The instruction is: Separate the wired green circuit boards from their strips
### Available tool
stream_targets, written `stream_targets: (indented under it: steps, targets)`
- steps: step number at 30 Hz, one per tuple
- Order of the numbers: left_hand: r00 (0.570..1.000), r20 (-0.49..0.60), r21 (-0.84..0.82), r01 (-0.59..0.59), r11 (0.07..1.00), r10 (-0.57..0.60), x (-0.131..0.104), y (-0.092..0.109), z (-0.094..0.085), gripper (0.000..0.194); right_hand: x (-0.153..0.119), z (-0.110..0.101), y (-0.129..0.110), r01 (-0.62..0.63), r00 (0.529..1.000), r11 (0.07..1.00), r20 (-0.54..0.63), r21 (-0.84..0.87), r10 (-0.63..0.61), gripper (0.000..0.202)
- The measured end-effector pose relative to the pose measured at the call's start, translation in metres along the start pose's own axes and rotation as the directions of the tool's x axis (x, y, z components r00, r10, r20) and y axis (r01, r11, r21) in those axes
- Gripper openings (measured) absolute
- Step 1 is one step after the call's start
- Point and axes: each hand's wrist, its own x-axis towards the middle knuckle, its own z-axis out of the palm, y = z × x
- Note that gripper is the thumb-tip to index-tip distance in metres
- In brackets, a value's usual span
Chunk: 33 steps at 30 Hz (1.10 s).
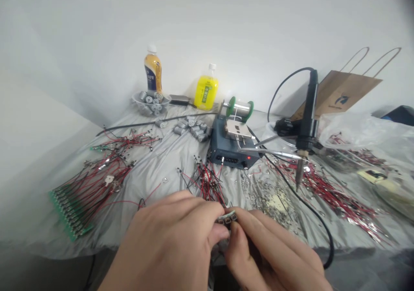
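Between my two hands, near the table's front edge, is a small circuit board with a row of square dark components. My left hand pinches its left end between thumb and forefinger. The thumb and forefinger of my right hand close on its right end. Most of the board is hidden by the fingers. Just beyond my hands lies a bundle of red and black wires. To the right a soldering iron hangs tip down in a holder arm, apart from my right hand.
A blue soldering machine carries a solder spool. At left lies a green board panel with wires; small motors sit farther back. Red wires and a paper bag are at right. Bottles stand behind.
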Motion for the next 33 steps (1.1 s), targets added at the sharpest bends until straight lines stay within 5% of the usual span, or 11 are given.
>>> stream_targets:
  steps: [11,14,19,24,33]
  targets:
    - [1.0,0.008,-0.068,-0.02,0.997,0.021,-0.004,-0.004,0.005,0.031,0.008,0.011,-0.012,-0.006,0.995,0.997,-0.1,-0.083,-0.002,0.025]
    - [1.0,0.006,-0.052,-0.027,0.998,0.027,-0.019,-0.011,0.009,0.02,0.007,0.011,-0.011,-0.008,0.998,0.997,-0.065,-0.081,0.003,0.026]
    - [1.0,-0.012,0.031,-0.02,0.999,0.02,-0.036,-0.024,0.017,0.036,0.008,0.007,-0.011,-0.039,0.999,0.997,0.004,-0.068,0.039,0.029]
    - [0.999,-0.025,-0.061,-0.043,0.997,0.042,-0.027,-0.017,0.014,0.025,0.008,-0.006,-0.013,-0.099,0.973,0.991,0.201,-0.094,0.116,0.032]
    - [0.993,0.022,-0.117,-0.114,0.987,0.118,-0.009,-0.012,0.002,0.029,0.009,-0.011,-0.012,-0.136,0.976,0.99,0.164,-0.041,0.141,0.028]
